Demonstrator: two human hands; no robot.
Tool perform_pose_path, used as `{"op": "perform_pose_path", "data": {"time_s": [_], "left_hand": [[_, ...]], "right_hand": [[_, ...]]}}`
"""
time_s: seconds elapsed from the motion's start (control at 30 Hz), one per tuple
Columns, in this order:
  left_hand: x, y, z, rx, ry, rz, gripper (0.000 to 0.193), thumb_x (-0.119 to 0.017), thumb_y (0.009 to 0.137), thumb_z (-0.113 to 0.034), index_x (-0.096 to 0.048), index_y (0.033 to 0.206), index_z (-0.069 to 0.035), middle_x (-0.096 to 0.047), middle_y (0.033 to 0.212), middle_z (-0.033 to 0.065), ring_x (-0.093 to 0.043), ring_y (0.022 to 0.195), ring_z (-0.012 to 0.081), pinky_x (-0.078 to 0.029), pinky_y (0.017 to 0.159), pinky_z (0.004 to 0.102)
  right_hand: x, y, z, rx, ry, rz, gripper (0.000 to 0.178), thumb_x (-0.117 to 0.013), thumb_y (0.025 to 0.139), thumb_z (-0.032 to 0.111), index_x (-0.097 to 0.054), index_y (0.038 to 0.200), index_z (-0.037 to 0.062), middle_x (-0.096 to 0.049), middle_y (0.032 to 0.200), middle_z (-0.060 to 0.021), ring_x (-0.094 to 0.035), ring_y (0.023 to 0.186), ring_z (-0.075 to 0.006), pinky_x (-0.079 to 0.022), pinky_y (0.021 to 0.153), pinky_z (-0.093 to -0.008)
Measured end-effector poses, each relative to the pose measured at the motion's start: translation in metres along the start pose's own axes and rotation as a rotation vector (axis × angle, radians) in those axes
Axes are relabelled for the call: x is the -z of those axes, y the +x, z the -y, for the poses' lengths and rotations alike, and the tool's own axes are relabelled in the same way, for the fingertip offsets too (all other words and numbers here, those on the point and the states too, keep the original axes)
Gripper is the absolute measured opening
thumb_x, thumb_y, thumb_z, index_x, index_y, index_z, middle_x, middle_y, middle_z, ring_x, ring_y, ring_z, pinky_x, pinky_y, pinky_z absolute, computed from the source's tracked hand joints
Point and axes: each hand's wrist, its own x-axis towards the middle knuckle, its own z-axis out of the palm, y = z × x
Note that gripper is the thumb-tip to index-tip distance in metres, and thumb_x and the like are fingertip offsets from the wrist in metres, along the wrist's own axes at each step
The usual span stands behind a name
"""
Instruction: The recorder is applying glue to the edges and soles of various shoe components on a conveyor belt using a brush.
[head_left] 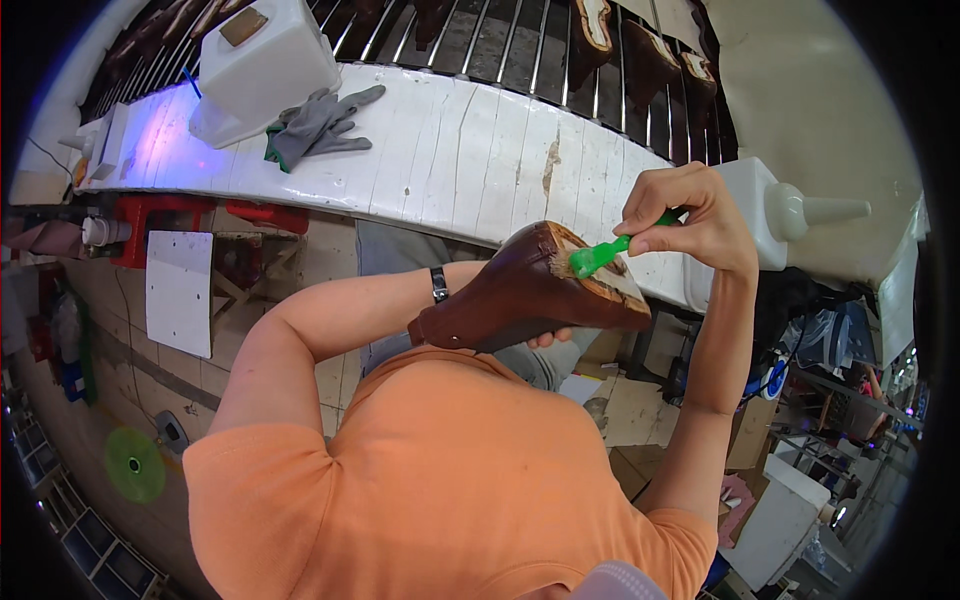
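My left hand (550, 338) is closed under a brown leather shoe upper (500, 295), and only its fingertips show below the leather. The upper is tilted with its pale, brown-edged underside turned up toward the right. Between thumb and fingers, my right hand (695, 215) pinches a green-handled brush (605, 254). The brush's bristles touch the underside near its upper left edge. Both hands are just in front of the white bench (450, 150).
Grey gloves (320, 128) lie beside a white plastic container (265, 65) at the bench's left. Another white container (750, 205) with a nozzle stands close behind my right wrist. Beyond the bench, several brown uppers (650, 65) rest on a roller rack (510, 45). A green fan (134, 465) stands at lower left.
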Motion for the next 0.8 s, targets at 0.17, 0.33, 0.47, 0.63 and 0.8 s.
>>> {"op": "perform_pose_path", "data": {"time_s": [0.17,0.33,0.47,0.63,0.8], "left_hand": [[-0.002,0.005,0.016,0.199,-0.294,-0.087,0.06,-0.045,0.097,-0.044,-0.043,0.134,0.002,-0.062,0.09,0.0242,-0.066,0.071,0.0302,-0.058,0.065,0.0355],[0.001,0.008,0.016,0.314,-0.356,0.039,0.058,-0.045,0.098,-0.042,-0.044,0.132,0.004,-0.062,0.095,0.0233,-0.066,0.077,0.0288,-0.058,0.067,0.0374],[0.01,-0.002,0.006,0.084,-0.091,-0.022,0.055,-0.044,0.099,-0.04,-0.045,0.131,0.004,-0.062,0.097,0.0215,-0.066,0.082,0.0274,-0.058,0.069,0.0397],[0.015,0.011,-0.018,-0.05,0.003,-0.112,0.055,-0.04,0.1,-0.041,-0.04,0.138,-0.001,-0.059,0.116,0.0201,-0.063,0.099,0.0252,-0.054,0.085,0.0336],[-0.011,0.008,-0.041,-0.339,0.894,-0.731,0.055,-0.036,0.101,-0.044,-0.043,0.137,-0.002,-0.056,0.129,0.0113,-0.058,0.113,0.018,-0.047,0.099,0.03]], "right_hand": [[0.007,0.0,-0.006,0.005,0.012,0.06,0.014,-0.081,0.067,0.003,-0.07,0.075,-0.0016,-0.068,0.073,-0.0073,-0.063,0.069,-0.0129,-0.046,0.062,-0.0242],[0.006,-0.01,-0.006,0.012,0.025,0.067,0.017,-0.083,0.062,0.003,-0.07,0.072,-0.0023,-0.067,0.072,-0.0116,-0.064,0.066,-0.0177,-0.047,0.058,-0.0266],[-0.006,-0.019,0.002,0.018,0.012,-0.121,0.018,-0.081,0.062,0.001,-0.07,0.076,-0.0036,-0.067,0.072,-0.0118,-0.063,0.066,-0.0167,-0.046,0.059,-0.0259],[-0.018,-0.028,0.017,-0.041,-0.058,-0.259,0.015,-0.078,0.066,-0.001,-0.07,0.078,-0.0042,-0.066,0.074,-0.0106,-0.061,0.067,-0.0139,-0.045,0.061,-0.0242],[-0.021,-0.026,0.01,-0.148,-0.19,-0.46,0.01,-0.076,0.076,0.006,-0.069,0.078,-0.001,-0.068,0.076,-0.0055,-0.056,0.066,-0.0063,-0.039,0.058,-0.0209]]}}
